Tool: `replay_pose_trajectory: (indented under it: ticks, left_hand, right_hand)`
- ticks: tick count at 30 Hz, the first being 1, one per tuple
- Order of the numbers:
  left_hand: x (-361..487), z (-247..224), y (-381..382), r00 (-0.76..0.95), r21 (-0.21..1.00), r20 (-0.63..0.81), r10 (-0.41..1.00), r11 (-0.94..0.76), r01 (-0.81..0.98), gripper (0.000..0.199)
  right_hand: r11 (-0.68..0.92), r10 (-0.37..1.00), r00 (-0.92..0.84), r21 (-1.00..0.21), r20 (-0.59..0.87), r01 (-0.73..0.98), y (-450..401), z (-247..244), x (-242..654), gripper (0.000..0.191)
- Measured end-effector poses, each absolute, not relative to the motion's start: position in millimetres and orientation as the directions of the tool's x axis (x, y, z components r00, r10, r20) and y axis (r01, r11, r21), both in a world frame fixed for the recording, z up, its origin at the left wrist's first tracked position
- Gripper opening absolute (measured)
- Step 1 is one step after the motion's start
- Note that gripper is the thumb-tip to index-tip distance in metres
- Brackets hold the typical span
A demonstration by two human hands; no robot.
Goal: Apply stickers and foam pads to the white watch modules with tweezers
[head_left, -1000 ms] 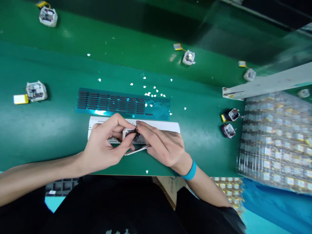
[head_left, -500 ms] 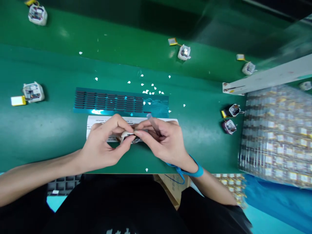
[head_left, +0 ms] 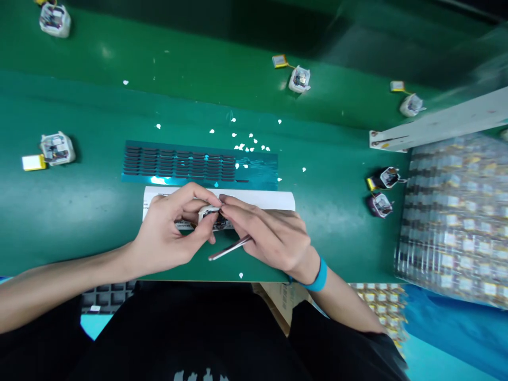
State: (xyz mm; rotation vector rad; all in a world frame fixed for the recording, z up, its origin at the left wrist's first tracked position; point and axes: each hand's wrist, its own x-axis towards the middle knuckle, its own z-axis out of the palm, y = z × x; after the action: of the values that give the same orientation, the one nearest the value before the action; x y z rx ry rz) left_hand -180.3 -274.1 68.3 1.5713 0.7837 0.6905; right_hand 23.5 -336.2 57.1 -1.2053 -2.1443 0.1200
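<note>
Between thumb and fingers, my left hand [head_left: 170,227] grips a small white housing [head_left: 205,212] with dark electronics inside, over a white printed sheet [head_left: 273,200]. My right hand [head_left: 270,233] is closed, palm down, its fingertips at the housing's right edge. A thin metal tool [head_left: 230,248] sticks out from under that hand toward the lower left; its other end is hidden. Behind the sheet lies a blue film strip [head_left: 257,172] with rows of dark pieces [head_left: 180,165]. Small white round stickers [head_left: 251,136] are scattered behind and on the film.
Open housings with batteries stand at left [head_left: 57,148], back left [head_left: 55,21], back centre [head_left: 299,80] and right [head_left: 381,205]. A white bracket [head_left: 436,124] slants across the right side. Beside it are stacked clear trays [head_left: 456,222] of parts.
My right hand has turned palm down, and the tool in it has swung from pointing up to pointing lower left. My left hand keeps its hold on the housing. The view has shifted slightly.
</note>
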Motion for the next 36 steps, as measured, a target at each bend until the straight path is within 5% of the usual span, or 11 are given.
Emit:
replay_pose_trajectory:
  ticks: [8,13,17,22,27,36]
  left_hand:
    - [-182,65,-275,0.594,0.998,-0.031,0.804,-0.01,0.066,0.01]
    - [-182,63,-273,0.558,0.999,0.014,0.83,-0.031,0.021,0.013]
    - [-182,63,-272,0.56,0.997,0.007,0.828,-0.048,0.059,0.014]
    - [-184,59,-275,0.584,0.986,0.075,0.808,-0.147,0.076,0.013]
    - [-185,58,-277,0.602,0.991,0.053,0.797,-0.116,0.067,0.015]
    - [-184,61,-276,0.648,0.973,0.095,0.756,-0.209,0.102,0.024]
  right_hand:
    - [0.652,0.722,-0.473,-0.268,0.505,0.709,-339,58,28,0.038]
    - [0.496,0.855,-0.227,-0.605,0.466,0.623,-336,58,20,0.043]
    - [0.351,0.924,-0.028,-0.816,0.382,0.459,-334,60,13,0.024]
    - [0.143,0.988,0.006,-0.921,0.155,0.363,-331,59,10,0.012]
    - [-0.111,0.981,-0.157,-0.994,-0.113,0.021,-324,60,14,0.021]
    - [-0.183,0.979,-0.11,-0.976,-0.171,-0.119,-325,61,10,0.024]
